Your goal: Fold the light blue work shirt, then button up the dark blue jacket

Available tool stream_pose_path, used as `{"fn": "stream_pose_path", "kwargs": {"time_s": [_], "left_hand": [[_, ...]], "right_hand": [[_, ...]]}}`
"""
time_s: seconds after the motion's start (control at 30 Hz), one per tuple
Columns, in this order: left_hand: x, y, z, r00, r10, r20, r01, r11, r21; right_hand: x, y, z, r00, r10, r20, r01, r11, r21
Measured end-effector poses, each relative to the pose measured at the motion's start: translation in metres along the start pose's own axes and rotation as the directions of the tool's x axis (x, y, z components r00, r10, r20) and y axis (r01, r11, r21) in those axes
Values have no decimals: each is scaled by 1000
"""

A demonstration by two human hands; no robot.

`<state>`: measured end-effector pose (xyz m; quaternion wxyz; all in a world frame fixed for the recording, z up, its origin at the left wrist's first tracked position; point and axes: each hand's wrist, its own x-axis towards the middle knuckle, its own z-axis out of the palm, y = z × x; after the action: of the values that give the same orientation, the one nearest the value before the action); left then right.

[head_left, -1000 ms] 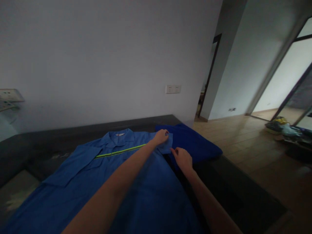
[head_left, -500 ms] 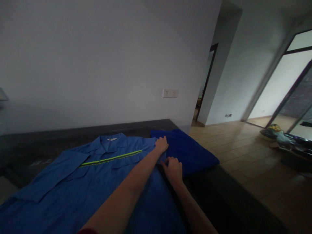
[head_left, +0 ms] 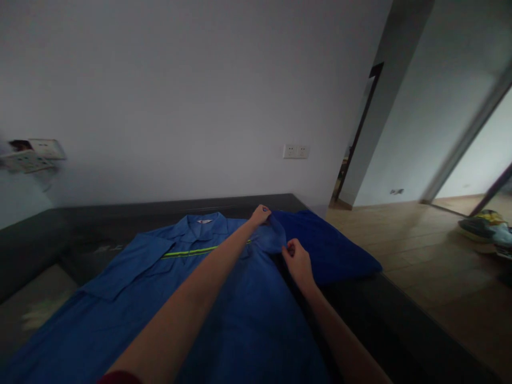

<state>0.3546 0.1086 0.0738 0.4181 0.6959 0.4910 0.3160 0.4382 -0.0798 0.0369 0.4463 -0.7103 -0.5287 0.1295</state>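
A blue work shirt (head_left: pixel 188 298) with a yellow-green stripe across the chest lies spread flat on a dark table (head_left: pixel 120 213), collar toward the wall. My left hand (head_left: pixel 260 215) pinches the top of the shirt's right sleeve near the shoulder. My right hand (head_left: pixel 298 262) is closed on the lower edge of the same sleeve, which is lifted a little between both hands. A darker blue folded cloth (head_left: pixel 332 245) lies just right of the sleeve, near the table's right end.
A white wall with a double socket (head_left: pixel 296 151) stands behind the table. To the right, a wooden floor (head_left: pixel 432 250) leads to a doorway and glass doors, with a pile of things (head_left: pixel 486 230) on it. Sockets (head_left: pixel 30 157) show at far left.
Both hands have stayed at the sleeve; they have lifted and gathered it slightly, the left hand moving toward the wall. The camera view has shifted a little.
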Motion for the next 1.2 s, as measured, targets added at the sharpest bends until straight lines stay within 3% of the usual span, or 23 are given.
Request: {"fn": "stream_pose_path", "kwargs": {"time_s": [0.07,0.13,0.2,0.27,0.47,0.6,0.77,1.0,1.2], "left_hand": [[-5,-2,-24,1000,-22,-3,22,995,-93],[-12,-5,-44,999,-42,1,41,985,-166],[-20,-10,-61,998,-54,13,56,974,-220],[-28,-15,-71,998,-59,24,63,965,-254],[-43,-24,-82,999,-49,13,50,972,-229],[-47,-33,-87,999,-20,-26,17,994,-105],[-51,-58,-95,994,-1,-106,22,980,199],[-63,-86,-102,999,16,-45,16,777,629],[-72,-94,-105,998,-63,-7,42,560,828]], "right_hand": [[5,-1,10,999,44,21,-49,953,298],[10,-2,23,990,131,54,-139,826,546],[12,-3,37,978,195,81,-197,705,682],[13,-4,52,977,190,92,-198,669,716],[6,-9,85,996,70,55,-88,868,489],[-1,-3,81,1000,1,31,-13,927,376],[-13,4,69,968,-235,83,216,957,191],[-31,-3,68,883,-372,286,415,903,-109],[-35,-4,66,835,-381,396,498,829,-253]]}}
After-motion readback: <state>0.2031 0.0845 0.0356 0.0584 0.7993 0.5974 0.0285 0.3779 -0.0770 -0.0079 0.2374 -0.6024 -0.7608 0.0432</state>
